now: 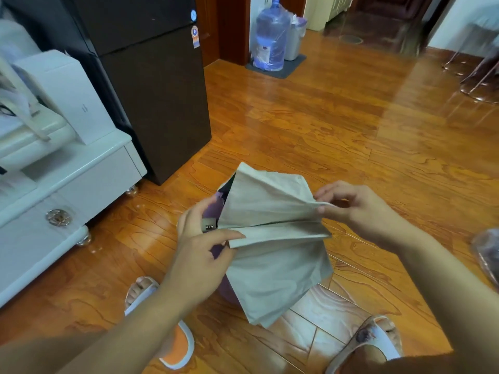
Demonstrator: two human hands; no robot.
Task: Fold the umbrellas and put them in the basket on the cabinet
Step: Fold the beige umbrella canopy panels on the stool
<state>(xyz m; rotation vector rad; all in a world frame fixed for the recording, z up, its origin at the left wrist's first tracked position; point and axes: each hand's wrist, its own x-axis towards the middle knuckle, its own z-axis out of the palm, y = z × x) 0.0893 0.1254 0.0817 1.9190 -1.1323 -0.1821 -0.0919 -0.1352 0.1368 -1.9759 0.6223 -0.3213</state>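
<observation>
A collapsed beige umbrella (272,238) with a purple lining hangs between my hands above the wooden floor, its loose canopy panels fanning out and drooping. My left hand (201,247) grips it near the strap end, where a small metal snap shows by my thumb. My right hand (356,209) pinches the pointed tip of a canopy fold at the right and holds it taut. A white cabinet (81,184) stands at the left edge. I cannot make out a basket on it; only pale items show there.
A dark brown fridge (151,90) stands beside the cabinet. A blue water jug (271,36) sits on a grey mat at the back. Chair legs (475,76) are at the far right. My slippered feet (162,319) stand below the umbrella.
</observation>
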